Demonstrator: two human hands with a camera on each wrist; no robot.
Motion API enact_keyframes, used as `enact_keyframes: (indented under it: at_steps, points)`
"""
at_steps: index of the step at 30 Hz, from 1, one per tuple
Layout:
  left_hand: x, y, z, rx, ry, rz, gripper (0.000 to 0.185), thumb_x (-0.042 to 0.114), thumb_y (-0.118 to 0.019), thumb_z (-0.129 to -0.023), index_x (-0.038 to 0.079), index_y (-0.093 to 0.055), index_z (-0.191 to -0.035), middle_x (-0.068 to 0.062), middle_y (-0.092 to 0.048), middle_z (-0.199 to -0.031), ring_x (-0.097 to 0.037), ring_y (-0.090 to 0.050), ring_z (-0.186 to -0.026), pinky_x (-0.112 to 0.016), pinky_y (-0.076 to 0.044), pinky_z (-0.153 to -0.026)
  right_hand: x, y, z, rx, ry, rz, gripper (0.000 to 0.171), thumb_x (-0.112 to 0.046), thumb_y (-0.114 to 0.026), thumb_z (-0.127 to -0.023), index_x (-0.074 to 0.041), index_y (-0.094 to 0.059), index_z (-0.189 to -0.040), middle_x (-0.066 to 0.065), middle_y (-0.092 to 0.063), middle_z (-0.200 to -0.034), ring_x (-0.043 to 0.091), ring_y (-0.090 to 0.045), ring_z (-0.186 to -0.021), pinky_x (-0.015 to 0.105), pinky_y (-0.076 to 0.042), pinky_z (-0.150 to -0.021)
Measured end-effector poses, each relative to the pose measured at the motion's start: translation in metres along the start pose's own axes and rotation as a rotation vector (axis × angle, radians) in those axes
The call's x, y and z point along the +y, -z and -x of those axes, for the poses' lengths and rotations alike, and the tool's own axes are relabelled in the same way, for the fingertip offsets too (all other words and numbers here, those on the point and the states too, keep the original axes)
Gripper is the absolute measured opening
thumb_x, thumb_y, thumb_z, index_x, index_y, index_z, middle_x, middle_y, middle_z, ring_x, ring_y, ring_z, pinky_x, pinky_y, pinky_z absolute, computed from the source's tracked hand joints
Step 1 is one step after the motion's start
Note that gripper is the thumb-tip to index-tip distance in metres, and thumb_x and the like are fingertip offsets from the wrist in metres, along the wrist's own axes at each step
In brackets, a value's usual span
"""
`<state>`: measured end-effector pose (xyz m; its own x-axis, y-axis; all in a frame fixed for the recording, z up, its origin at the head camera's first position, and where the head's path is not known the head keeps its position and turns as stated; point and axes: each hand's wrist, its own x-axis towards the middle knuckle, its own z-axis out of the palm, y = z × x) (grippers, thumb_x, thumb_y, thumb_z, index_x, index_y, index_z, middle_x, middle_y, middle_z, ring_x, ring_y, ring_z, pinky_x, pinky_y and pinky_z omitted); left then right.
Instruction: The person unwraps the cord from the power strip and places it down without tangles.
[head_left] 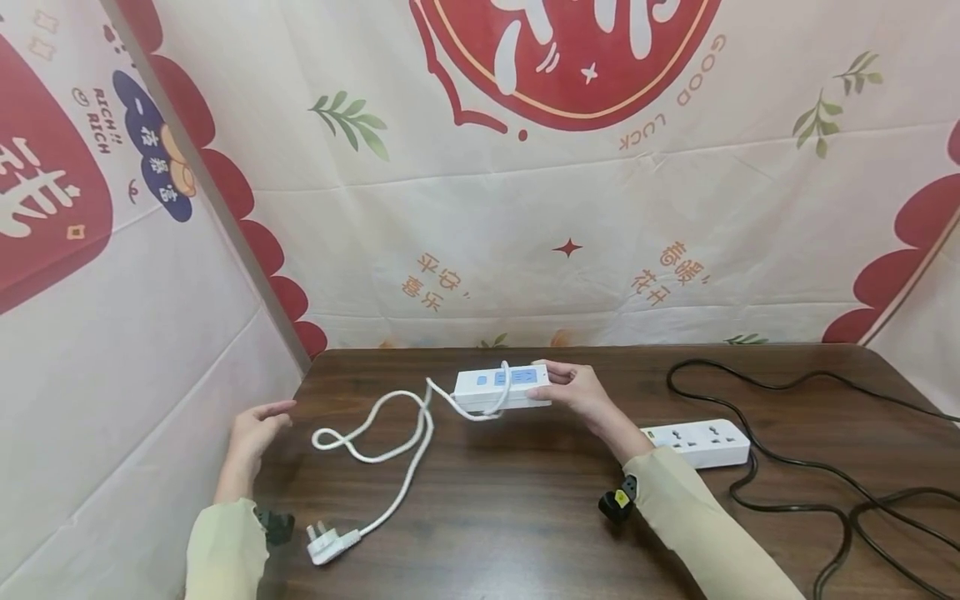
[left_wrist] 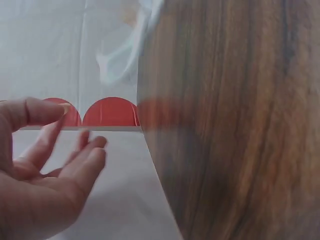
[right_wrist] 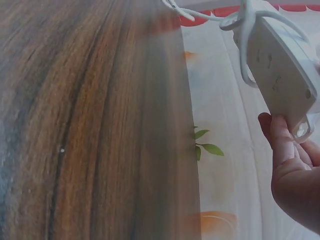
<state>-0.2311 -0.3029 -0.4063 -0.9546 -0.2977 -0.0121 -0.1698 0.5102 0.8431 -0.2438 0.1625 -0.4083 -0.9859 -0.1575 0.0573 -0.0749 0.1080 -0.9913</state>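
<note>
Right hand [head_left: 577,392] grips one end of the white power strip [head_left: 501,387], lifted a little off the dark wooden table [head_left: 525,500] at the centre of the head view, with thumb and fingers curled around its end. Its white cord [head_left: 408,433] crosses over the strip once, then trails in loose loops toward the lower left, ending at the white plug [head_left: 330,546] lying flat on the table. The left hand [head_left: 255,429] hovers at the table's left edge, fingers relaxed and spread, holding nothing. To wind the cord neatly, I'd say the free hand should pick up the slack close to the strip, keep each turn snug beside the last, and let the plug drag in gently rather than whip. A second white strip [head_left: 701,442] with a black cable [head_left: 810,467] lies to the right, well apart. Both wrist views are badly blurred: the left shows little beyond the open palm [left_wrist: 45,170]; the right shows only the strip's underside [right_wrist: 280,70], and how the fingers sit on its top face is hidden.
</note>
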Motion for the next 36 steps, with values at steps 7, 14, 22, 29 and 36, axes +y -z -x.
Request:
enact_keyframes:
  at_steps: [7, 14, 22, 29, 36]
  points:
    - [0.026, -0.008, 0.002, 0.011, -0.050, 0.000, 0.037, 0.012, -0.052, -0.088, -0.006, -0.054, -0.120, -0.024, -0.052, -0.124, -0.030, -0.048, -0.112, -0.036, -0.038, -0.089, 0.002, 0.003, 0.000, -0.010, -0.005, 0.004, 0.057, -0.009, -0.075, -0.072, 0.007, -0.053, -0.121, 0.024, -0.057, -0.117, 0.007, -0.061, -0.090, 0.021, -0.049, -0.070]
    - [0.068, -0.038, 0.003, -0.053, -0.256, -0.002, 0.030, 0.013, -0.055, -0.090, -0.006, -0.059, -0.112, -0.024, -0.059, -0.114, -0.029, -0.054, -0.102, -0.035, -0.043, -0.083, 0.004, 0.003, 0.001, -0.001, -0.010, 0.014, 0.057, -0.010, -0.076, -0.071, 0.006, -0.054, -0.121, 0.023, -0.058, -0.116, 0.008, -0.061, -0.090, 0.020, -0.048, -0.072]
    - [0.113, -0.082, 0.015, -0.179, -0.393, -0.020, 0.025, 0.017, -0.061, -0.087, -0.001, -0.066, -0.104, -0.017, -0.065, -0.105, -0.028, -0.060, -0.098, -0.040, -0.046, -0.084, 0.005, 0.004, 0.000, 0.019, -0.011, 0.005, 0.057, -0.008, -0.076, -0.070, 0.007, -0.054, -0.120, 0.024, -0.058, -0.115, 0.006, -0.061, -0.088, 0.018, -0.048, -0.072]
    - [0.130, -0.118, 0.024, -0.262, -0.493, 0.011, 0.027, 0.029, -0.063, -0.084, 0.004, -0.069, -0.095, -0.009, -0.068, -0.093, -0.021, -0.062, -0.086, -0.036, -0.048, -0.075, 0.005, 0.005, 0.001, 0.041, -0.016, -0.003, 0.060, -0.009, -0.077, -0.069, 0.007, -0.053, -0.121, 0.025, -0.058, -0.115, 0.007, -0.061, -0.090, 0.019, -0.048, -0.072]
    - [0.147, -0.148, 0.035, -0.299, -0.445, 0.005, 0.020, 0.021, -0.064, -0.083, 0.004, -0.070, -0.093, -0.009, -0.069, -0.090, -0.021, -0.063, -0.085, -0.034, -0.048, -0.076, 0.006, 0.004, 0.001, 0.048, -0.004, -0.021, 0.061, -0.009, -0.078, -0.068, 0.008, -0.053, -0.120, 0.025, -0.058, -0.115, 0.007, -0.061, -0.091, 0.019, -0.048, -0.072]
